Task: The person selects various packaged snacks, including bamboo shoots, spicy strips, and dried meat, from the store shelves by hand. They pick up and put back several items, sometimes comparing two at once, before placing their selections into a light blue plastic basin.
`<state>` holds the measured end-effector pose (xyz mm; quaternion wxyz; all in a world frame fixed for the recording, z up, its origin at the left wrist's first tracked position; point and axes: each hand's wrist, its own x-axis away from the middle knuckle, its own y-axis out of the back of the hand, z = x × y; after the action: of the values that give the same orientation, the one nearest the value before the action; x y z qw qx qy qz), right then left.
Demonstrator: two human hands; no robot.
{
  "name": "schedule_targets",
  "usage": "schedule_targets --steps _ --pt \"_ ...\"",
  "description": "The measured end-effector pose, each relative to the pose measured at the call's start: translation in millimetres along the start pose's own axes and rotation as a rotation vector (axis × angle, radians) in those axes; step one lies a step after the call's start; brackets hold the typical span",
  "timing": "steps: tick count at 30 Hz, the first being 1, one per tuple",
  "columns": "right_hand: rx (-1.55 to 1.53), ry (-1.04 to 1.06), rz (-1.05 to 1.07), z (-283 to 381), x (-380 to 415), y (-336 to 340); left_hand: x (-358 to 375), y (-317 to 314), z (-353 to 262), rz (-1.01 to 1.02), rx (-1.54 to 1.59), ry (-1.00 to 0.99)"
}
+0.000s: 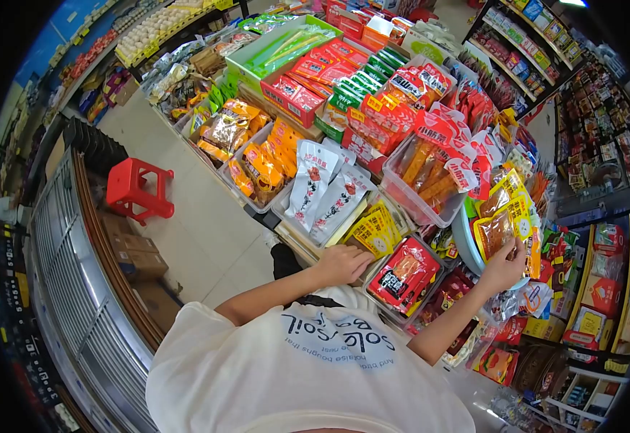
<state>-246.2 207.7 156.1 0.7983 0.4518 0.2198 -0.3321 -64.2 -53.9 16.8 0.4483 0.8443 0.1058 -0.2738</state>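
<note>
My left hand (344, 265) lies palm down at the near edge of a box of small yellow packets (375, 229). Its fingers are stretched out and touch the edge beside the lowest packets. My right hand (505, 267) pinches the lower edge of a yellow-edged clear snack packet (497, 234) with brown food inside. That packet rests on similar ones piled in a light blue basin (468, 242). Between my hands sits a clear tub of red and black snack packets (405, 274).
Beyond my hands, the display holds a tub of red-topped snack sticks (423, 173), white pouches (338, 202), orange packets (261, 173) and a green box (257, 68). A red stool (138, 189) stands on the floor at left, near a metal-slatted counter (87, 289). Stocked shelves (604, 281) line the right.
</note>
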Motion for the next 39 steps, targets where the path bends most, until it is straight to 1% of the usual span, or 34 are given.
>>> schedule_targets --steps 11,14,16,17,19,20,21,23,24,25,27,28,29,32,33,35,36,38,39 --pt "0.022 0.028 -0.013 1.4 1.4 0.0 0.6 1.1 -1.1 0.009 0.000 0.004" --pt "-0.039 0.004 0.021 1.6 0.2 2.3 -1.0 3.1 -2.3 0.042 -0.018 0.017" --pt "0.064 0.206 -0.112 -6.0 -2.7 3.6 -0.2 0.3 -1.3 -0.002 0.016 0.015" --pt "0.074 0.208 -0.119 -9.1 -0.8 6.8 1.4 -0.5 -1.4 -0.003 0.027 0.009" --pt "0.232 0.048 -0.245 -0.2 1.1 18.9 0.5 0.4 -0.5 0.015 0.012 0.010" --pt "0.231 0.003 -0.232 -11.4 2.9 18.8 1.2 1.0 -1.0 0.025 0.000 0.028" --pt "0.238 0.013 -0.247 -29.7 5.4 13.0 0.9 0.9 -1.9 0.013 0.013 0.021" --pt "-0.181 -0.135 -0.269 -78.0 11.9 -7.5 1.4 1.5 -1.4 0.022 -0.018 0.033" --pt "-0.593 -0.308 -0.166 -100.6 15.4 -14.2 2.1 -0.3 -0.7 0.008 -0.026 0.026" --pt "-0.594 -0.300 -0.171 -76.6 13.9 2.0 1.1 -0.4 -0.6 0.000 -0.022 0.023" --pt "-0.788 -0.807 0.097 -34.3 19.4 38.2 0.6 0.3 -1.3 0.015 -0.035 0.026" --pt "-0.811 -0.859 0.125 -50.7 20.6 35.2 0.0 1.0 -1.3 0.010 -0.031 0.024" --pt "-0.811 -0.853 0.123 -57.7 20.8 36.8 -0.3 1.8 -1.6 0.018 -0.030 0.024" --pt "-1.034 -1.028 0.407 -77.9 21.3 37.2 0.4 0.4 -0.6 0.017 -0.030 0.016" --pt "-1.033 -1.027 0.408 -75.0 20.8 39.8 0.8 0.0 -0.4 0.011 -0.033 0.009" --pt "-1.315 -1.156 0.610 -67.9 20.6 46.2 2.2 -1.2 0.6 0.011 -0.033 0.013" --pt "-1.309 -1.158 0.609 -72.7 21.3 42.9 2.4 -1.6 0.0 0.012 -0.034 0.014" --pt "-1.378 -1.071 0.463 -86.0 23.9 32.5 3.1 -0.4 -0.8 0.009 -0.030 0.022" --pt "-1.396 -1.119 0.397 -83.9 22.0 31.7 2.2 -0.4 -0.9 0.008 -0.026 0.019"
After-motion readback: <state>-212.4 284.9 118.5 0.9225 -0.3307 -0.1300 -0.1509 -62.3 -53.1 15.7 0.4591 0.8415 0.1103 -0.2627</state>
